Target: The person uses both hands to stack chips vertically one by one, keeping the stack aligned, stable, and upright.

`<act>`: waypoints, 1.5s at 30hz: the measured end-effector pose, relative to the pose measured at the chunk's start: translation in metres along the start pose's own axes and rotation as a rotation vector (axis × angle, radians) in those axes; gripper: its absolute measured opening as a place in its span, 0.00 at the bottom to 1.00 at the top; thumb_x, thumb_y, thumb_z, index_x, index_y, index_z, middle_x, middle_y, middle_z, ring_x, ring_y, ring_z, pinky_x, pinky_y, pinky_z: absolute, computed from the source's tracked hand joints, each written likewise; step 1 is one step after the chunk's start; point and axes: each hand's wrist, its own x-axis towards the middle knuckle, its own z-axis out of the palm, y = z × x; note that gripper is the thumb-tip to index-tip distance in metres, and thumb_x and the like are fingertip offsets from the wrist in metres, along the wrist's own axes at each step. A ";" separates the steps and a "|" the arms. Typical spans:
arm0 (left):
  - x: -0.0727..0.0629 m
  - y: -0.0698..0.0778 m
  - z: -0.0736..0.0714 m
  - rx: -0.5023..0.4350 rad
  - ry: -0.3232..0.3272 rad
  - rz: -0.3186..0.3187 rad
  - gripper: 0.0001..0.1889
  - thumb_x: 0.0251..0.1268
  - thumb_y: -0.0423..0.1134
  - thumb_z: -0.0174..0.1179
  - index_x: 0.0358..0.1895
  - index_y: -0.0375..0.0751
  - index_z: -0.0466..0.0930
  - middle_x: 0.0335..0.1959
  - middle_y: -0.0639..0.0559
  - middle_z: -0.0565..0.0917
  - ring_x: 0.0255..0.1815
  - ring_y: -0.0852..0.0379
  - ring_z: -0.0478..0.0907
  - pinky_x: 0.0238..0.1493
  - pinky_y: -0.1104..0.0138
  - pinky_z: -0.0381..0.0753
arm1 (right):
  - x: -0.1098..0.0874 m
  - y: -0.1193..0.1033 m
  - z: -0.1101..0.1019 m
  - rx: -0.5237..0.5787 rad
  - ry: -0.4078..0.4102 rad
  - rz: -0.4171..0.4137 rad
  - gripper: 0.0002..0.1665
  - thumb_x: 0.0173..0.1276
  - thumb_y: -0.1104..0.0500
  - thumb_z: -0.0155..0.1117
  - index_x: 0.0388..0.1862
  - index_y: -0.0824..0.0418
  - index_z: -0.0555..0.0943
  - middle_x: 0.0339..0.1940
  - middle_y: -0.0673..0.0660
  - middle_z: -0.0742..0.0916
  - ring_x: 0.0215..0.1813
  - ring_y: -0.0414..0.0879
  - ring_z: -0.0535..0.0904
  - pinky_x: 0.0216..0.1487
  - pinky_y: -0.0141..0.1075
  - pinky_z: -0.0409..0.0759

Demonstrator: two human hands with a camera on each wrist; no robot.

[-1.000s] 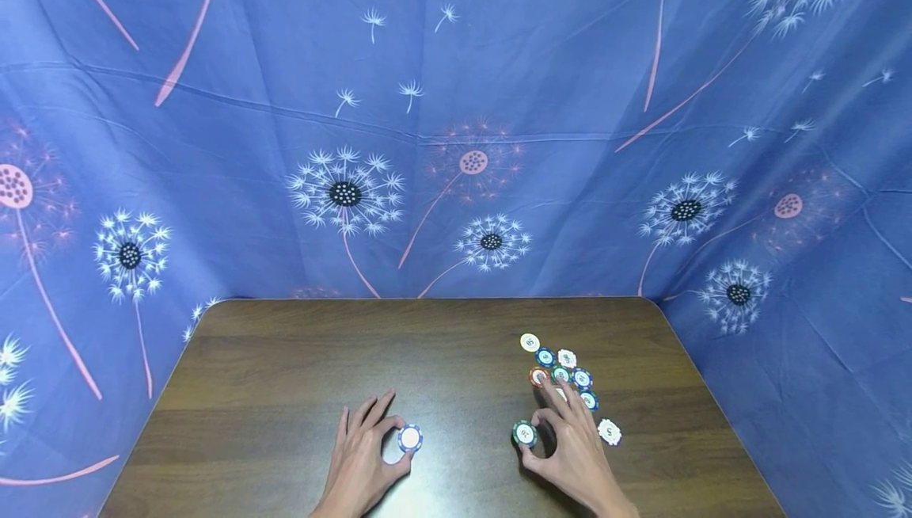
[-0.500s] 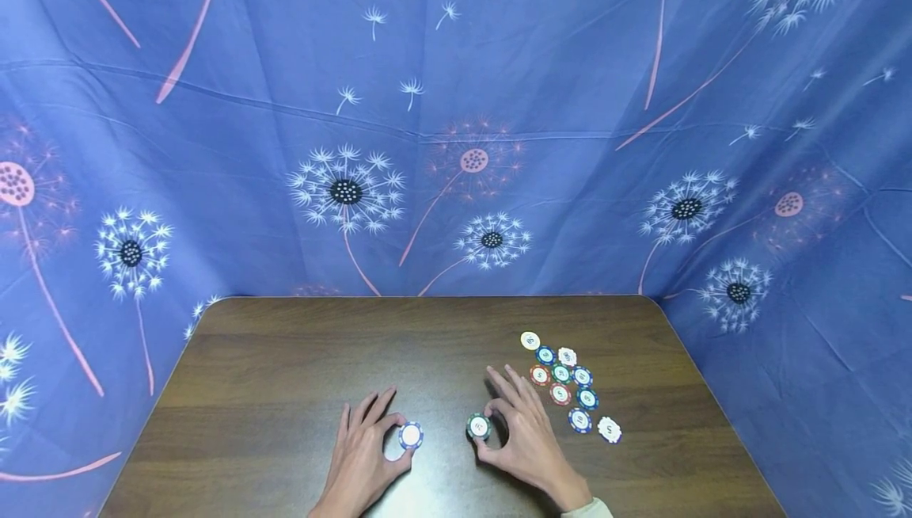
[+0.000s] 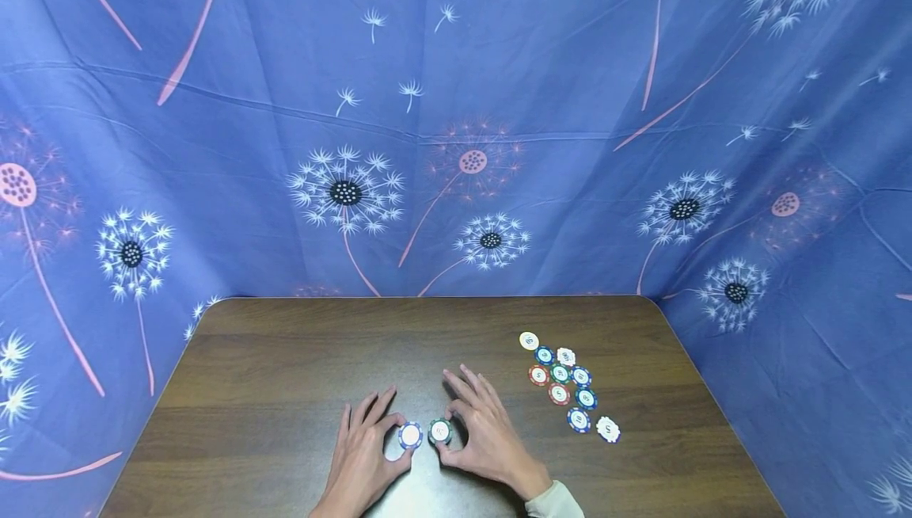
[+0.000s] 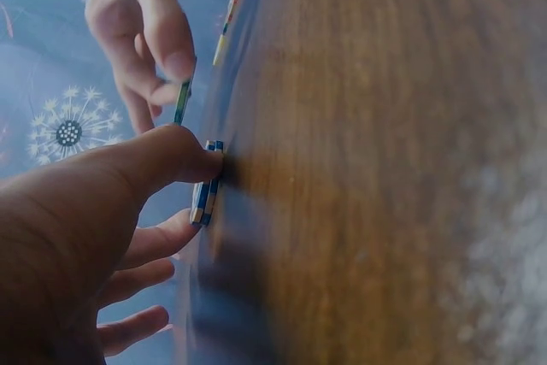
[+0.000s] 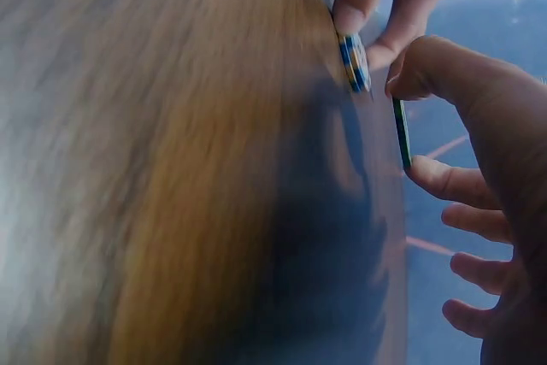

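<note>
Near the front middle of the table, my left hand (image 3: 365, 451) pinches a short stack of blue-and-white poker chips (image 3: 410, 436) between thumb and index finger. In the left wrist view the stack (image 4: 208, 184) shows at least two layers, low at the table surface. Just to its right, my right hand (image 3: 488, 443) pinches a green-edged poker chip (image 3: 440, 431) by its rim. The right wrist view shows this green chip (image 5: 402, 132) held above the table, apart from the blue stack (image 5: 354, 63). The other fingers of both hands are spread.
Several loose poker chips lie at the table's right: a red one (image 3: 538, 375), a green one (image 3: 560, 373), a blue one (image 3: 579, 420), a white one (image 3: 609, 429) and others. A blue dandelion-print cloth (image 3: 456, 106) hangs behind and beside the brown wooden table (image 3: 285, 344).
My right hand has carried the green chip leftward from beside the loose chips to next to the blue stack. My left hand has stayed in place, holding its chips.
</note>
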 end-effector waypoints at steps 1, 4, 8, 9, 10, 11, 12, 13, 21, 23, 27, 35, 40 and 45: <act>0.000 0.000 0.000 0.001 -0.006 -0.004 0.19 0.43 0.49 0.82 0.41 0.50 0.90 0.73 0.46 0.80 0.73 0.35 0.73 0.73 0.25 0.62 | 0.002 -0.002 0.001 0.001 -0.006 -0.006 0.23 0.46 0.42 0.84 0.35 0.50 0.84 0.77 0.60 0.79 0.79 0.67 0.71 0.76 0.67 0.70; 0.000 0.000 0.000 0.003 -0.012 -0.008 0.19 0.44 0.49 0.82 0.41 0.50 0.91 0.73 0.46 0.80 0.74 0.35 0.73 0.73 0.24 0.62 | 0.007 -0.006 0.004 0.004 -0.020 -0.020 0.22 0.47 0.42 0.84 0.34 0.50 0.84 0.77 0.60 0.79 0.79 0.67 0.70 0.76 0.67 0.70; -0.001 -0.001 0.001 -0.001 0.000 0.004 0.19 0.44 0.49 0.82 0.41 0.50 0.91 0.73 0.46 0.80 0.73 0.35 0.74 0.72 0.24 0.62 | 0.012 -0.010 0.008 -0.006 -0.025 -0.033 0.22 0.48 0.41 0.83 0.34 0.50 0.84 0.77 0.60 0.79 0.79 0.68 0.71 0.76 0.67 0.70; -0.001 -0.001 0.001 -0.003 0.003 0.007 0.19 0.44 0.49 0.82 0.41 0.50 0.91 0.73 0.45 0.80 0.73 0.35 0.74 0.72 0.24 0.62 | 0.013 -0.010 0.009 -0.010 -0.028 -0.034 0.22 0.48 0.41 0.83 0.34 0.50 0.84 0.77 0.60 0.79 0.79 0.68 0.71 0.76 0.67 0.70; -0.001 -0.001 0.002 -0.005 0.006 0.009 0.19 0.44 0.49 0.82 0.41 0.49 0.91 0.73 0.45 0.80 0.73 0.35 0.74 0.72 0.24 0.62 | 0.014 -0.010 0.010 -0.017 -0.032 -0.034 0.22 0.48 0.41 0.83 0.34 0.50 0.84 0.77 0.60 0.79 0.79 0.67 0.71 0.76 0.66 0.70; -0.001 -0.001 0.002 -0.007 0.009 0.010 0.19 0.44 0.49 0.82 0.41 0.49 0.91 0.73 0.45 0.80 0.73 0.35 0.74 0.72 0.24 0.62 | 0.014 -0.011 0.011 -0.020 -0.036 -0.034 0.22 0.49 0.41 0.83 0.35 0.50 0.84 0.77 0.60 0.79 0.79 0.67 0.70 0.76 0.65 0.70; -0.001 -0.001 0.002 -0.009 0.010 0.010 0.19 0.44 0.49 0.82 0.41 0.49 0.91 0.73 0.45 0.80 0.73 0.35 0.74 0.71 0.24 0.62 | 0.015 -0.011 0.012 -0.027 -0.041 -0.034 0.23 0.49 0.40 0.83 0.35 0.50 0.83 0.77 0.60 0.79 0.79 0.67 0.70 0.77 0.65 0.70; -0.002 -0.001 0.002 -0.009 0.011 0.009 0.20 0.44 0.49 0.82 0.42 0.49 0.91 0.73 0.45 0.80 0.73 0.35 0.74 0.71 0.24 0.63 | 0.015 -0.011 0.013 -0.032 -0.044 -0.034 0.23 0.48 0.40 0.83 0.35 0.50 0.83 0.77 0.60 0.79 0.79 0.67 0.70 0.77 0.64 0.70; -0.002 -0.001 0.002 -0.002 0.018 0.013 0.20 0.43 0.49 0.83 0.41 0.49 0.91 0.72 0.45 0.81 0.72 0.34 0.74 0.69 0.23 0.65 | 0.018 -0.014 0.019 -0.052 -0.066 -0.029 0.23 0.47 0.40 0.84 0.35 0.49 0.84 0.76 0.60 0.81 0.79 0.64 0.71 0.78 0.61 0.70; -0.002 0.000 0.002 -0.001 0.014 0.011 0.20 0.43 0.49 0.83 0.42 0.49 0.91 0.72 0.45 0.81 0.73 0.34 0.74 0.69 0.23 0.65 | 0.019 -0.015 0.019 -0.048 -0.076 -0.029 0.22 0.48 0.41 0.84 0.35 0.49 0.85 0.76 0.61 0.80 0.80 0.64 0.71 0.78 0.60 0.70; -0.002 0.000 0.001 0.000 -0.006 -0.002 0.20 0.45 0.49 0.82 0.43 0.49 0.91 0.73 0.46 0.80 0.74 0.34 0.73 0.70 0.24 0.64 | 0.020 -0.017 0.017 -0.023 -0.092 -0.025 0.21 0.51 0.42 0.84 0.38 0.50 0.86 0.75 0.63 0.80 0.80 0.65 0.70 0.77 0.62 0.70; -0.001 -0.001 0.001 -0.008 0.001 0.002 0.19 0.43 0.48 0.82 0.41 0.51 0.90 0.72 0.45 0.81 0.72 0.34 0.74 0.70 0.24 0.65 | 0.018 -0.009 0.011 0.066 -0.041 0.013 0.13 0.60 0.53 0.80 0.42 0.54 0.89 0.72 0.64 0.82 0.79 0.65 0.71 0.77 0.66 0.69; 0.000 -0.001 0.000 -0.007 -0.014 -0.014 0.19 0.44 0.49 0.82 0.42 0.51 0.90 0.73 0.46 0.80 0.73 0.35 0.73 0.71 0.25 0.64 | 0.017 -0.005 0.012 0.041 -0.060 0.012 0.08 0.63 0.56 0.79 0.41 0.53 0.90 0.71 0.63 0.83 0.78 0.64 0.72 0.77 0.65 0.69; -0.001 0.000 -0.001 0.003 -0.016 -0.008 0.20 0.44 0.49 0.82 0.42 0.51 0.90 0.73 0.47 0.80 0.74 0.36 0.74 0.71 0.25 0.65 | 0.015 -0.007 0.015 0.034 -0.084 -0.006 0.08 0.64 0.56 0.78 0.41 0.52 0.90 0.71 0.62 0.83 0.77 0.62 0.73 0.76 0.65 0.70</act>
